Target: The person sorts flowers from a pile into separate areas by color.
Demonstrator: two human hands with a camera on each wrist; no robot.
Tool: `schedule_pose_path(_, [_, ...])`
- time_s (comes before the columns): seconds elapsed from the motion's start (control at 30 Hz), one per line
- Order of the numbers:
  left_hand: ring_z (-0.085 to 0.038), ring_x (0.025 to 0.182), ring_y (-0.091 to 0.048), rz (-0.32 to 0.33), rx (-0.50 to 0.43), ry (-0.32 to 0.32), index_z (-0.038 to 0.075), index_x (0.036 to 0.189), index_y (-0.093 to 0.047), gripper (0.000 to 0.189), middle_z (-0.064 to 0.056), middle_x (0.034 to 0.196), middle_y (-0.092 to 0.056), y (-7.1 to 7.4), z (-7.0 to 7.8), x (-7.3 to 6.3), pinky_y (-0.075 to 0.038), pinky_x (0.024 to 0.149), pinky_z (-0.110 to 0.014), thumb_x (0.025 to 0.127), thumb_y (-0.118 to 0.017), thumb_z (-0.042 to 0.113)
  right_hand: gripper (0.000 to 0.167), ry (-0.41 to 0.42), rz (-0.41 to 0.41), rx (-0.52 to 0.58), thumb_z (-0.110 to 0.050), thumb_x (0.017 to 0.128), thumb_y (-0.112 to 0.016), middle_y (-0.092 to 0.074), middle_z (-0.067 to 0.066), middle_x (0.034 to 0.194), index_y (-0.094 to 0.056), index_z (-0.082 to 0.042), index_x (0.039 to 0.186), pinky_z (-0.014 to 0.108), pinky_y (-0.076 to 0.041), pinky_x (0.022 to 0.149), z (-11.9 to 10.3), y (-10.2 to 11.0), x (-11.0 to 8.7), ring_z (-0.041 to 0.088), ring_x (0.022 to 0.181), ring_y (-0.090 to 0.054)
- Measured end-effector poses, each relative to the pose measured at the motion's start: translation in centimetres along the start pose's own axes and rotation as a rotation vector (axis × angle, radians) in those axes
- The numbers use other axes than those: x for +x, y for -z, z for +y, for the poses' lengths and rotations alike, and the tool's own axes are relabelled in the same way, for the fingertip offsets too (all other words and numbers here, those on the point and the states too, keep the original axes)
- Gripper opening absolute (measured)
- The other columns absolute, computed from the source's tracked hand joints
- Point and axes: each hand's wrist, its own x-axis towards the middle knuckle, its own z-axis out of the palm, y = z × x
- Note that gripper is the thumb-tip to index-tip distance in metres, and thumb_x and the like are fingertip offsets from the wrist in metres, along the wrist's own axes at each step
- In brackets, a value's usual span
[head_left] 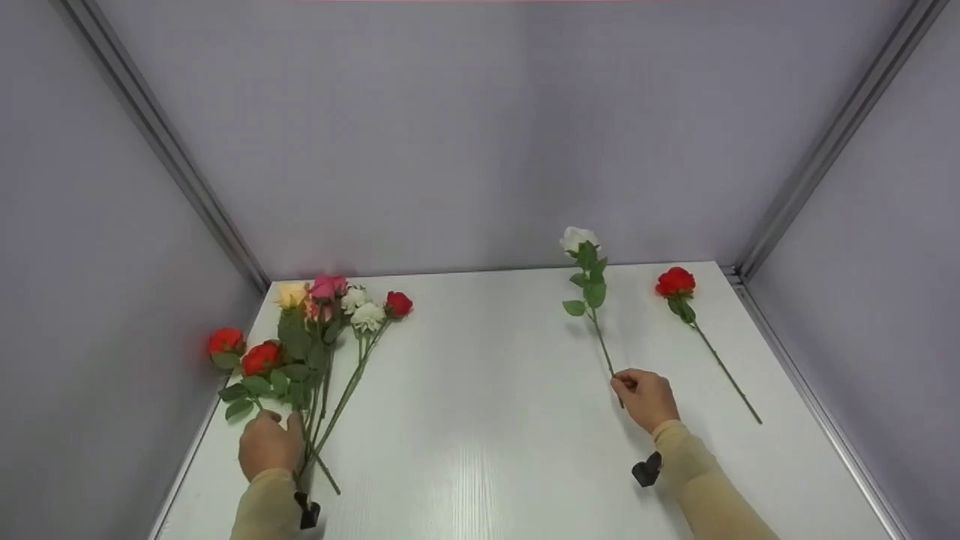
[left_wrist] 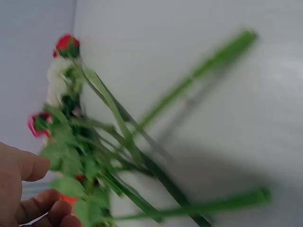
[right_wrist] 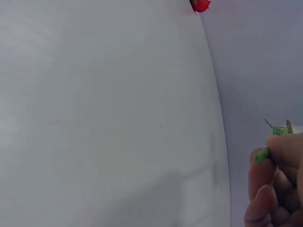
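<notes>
Between grey walls (head_left: 420, 135), a white table (head_left: 480, 420) carried flowers (head_left: 296, 337) at left beside the left hand (head_left: 270, 444), its grip apart, while at right the right hand (head_left: 648, 397) pinched a white rose (head_left: 595, 294) by its stem (head_left: 604, 349).

Consists of a white table (head_left: 487, 390), faintly streaked, with a glossy patch (head_left: 472, 484) right of the stem ends of the bunch (head_left: 298, 341). Carries that bunch, lying with stems (head_left: 328, 375) crossed and blooms (head_left: 367, 316) gathered at its far end: yellow, pink, white and, on its right, red. Shows two further red blooms (head_left: 262, 358) along the bunch's left side, resting or raised, impossible to tell. Bears too, well right of the bunch, a lone red flower (head_left: 676, 283), slanting away from it toward the stem end.
</notes>
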Motion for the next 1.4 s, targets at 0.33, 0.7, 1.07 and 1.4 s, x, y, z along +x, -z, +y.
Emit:
schedule_pose_path(0.33, [-0.043, 0.086, -0.057, -0.105, 0.004, 0.006, -0.010, 0.102, -0.058, 0.039, -0.027, 0.091, -0.057, -0.8, -2.0, 0.0, -0.044, 0.071, -0.054, 0.091, -0.060, 0.028, 0.016, -0.120, -0.015, -0.054, -0.017, 0.092, -0.065, -0.069, 0.002, 0.082, -0.073, -0.005, 0.099, 0.035, -0.050, 0.069, 2.8, 0.3, 0.3, 0.015, 0.072, -0.061])
schedule_pose_path(0.7, [-0.032, 0.079, -0.055, -0.169, -0.019, 0.016, -0.006, 0.094, -0.059, 0.037, -0.017, 0.083, -0.057, -1.8, -2.0, -0.2, -0.043, 0.068, -0.050, 0.087, -0.068, 0.029, 0.014, -0.122, -0.024, -0.074, -0.016, 0.092, -0.065, -0.069, 0.004, 0.086, -0.073, -0.005, 0.097, 0.039, -0.051, 0.073, 4.3, -0.7, 0.5, 0.019, 0.079, -0.063])
schedule_pose_path(1.07, [-0.030, 0.074, -0.056, -0.176, -0.023, -0.036, -0.004, 0.091, -0.061, 0.030, -0.015, 0.080, -0.059, -2.4, -1.8, -0.2, -0.044, 0.065, -0.048, 0.085, -0.071, 0.024, 0.016, -0.196, -0.035, -0.060, -0.022, 0.093, -0.064, -0.068, 0.002, 0.087, -0.073, -0.009, 0.097, 0.040, -0.049, 0.077, 4.6, -1.0, 0.4, 0.020, 0.082, -0.061])
schedule_pose_path(1.4, [-0.032, 0.067, -0.062, -0.153, 0.010, -0.034, -0.006, 0.088, -0.066, 0.030, -0.017, 0.076, -0.067, -2.9, -2.1, 0.2, -0.048, 0.061, -0.050, 0.088, -0.067, 0.024, 0.016, -0.243, -0.020, -0.042, -0.026, 0.093, -0.064, -0.066, 0.002, 0.085, -0.070, -0.011, 0.094, 0.034, -0.048, 0.071, 4.8, -1.3, 0.3, 0.018, 0.078, -0.060])
